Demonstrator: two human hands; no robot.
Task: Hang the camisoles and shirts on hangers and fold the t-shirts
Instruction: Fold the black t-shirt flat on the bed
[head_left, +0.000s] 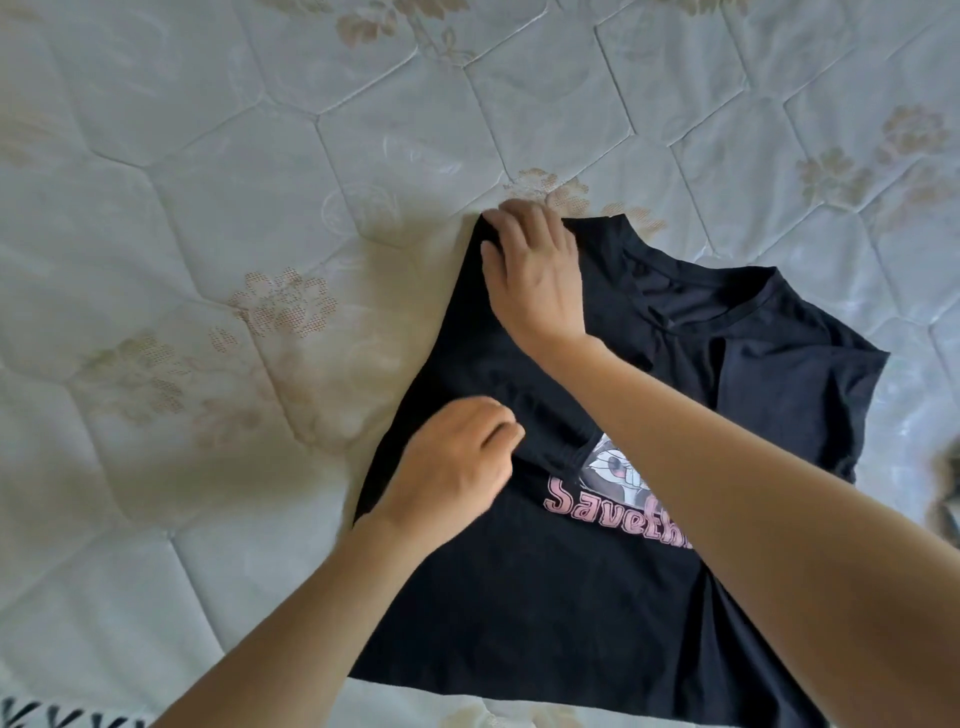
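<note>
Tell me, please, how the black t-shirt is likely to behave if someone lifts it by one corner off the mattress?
The black t-shirt would probably droop limply: it already creases where the left hand pinches a fold. It looks thin and light, lying flat on the mattress. The fold under the right hand would likely fall open, since only the hands seem to keep it in place.

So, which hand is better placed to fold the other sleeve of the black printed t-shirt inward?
The right hand, probably. Its arm already reaches across the black printed t-shirt, nearer the unfolded sleeve. The left hand pinches the folded fabric on the other side.
</note>
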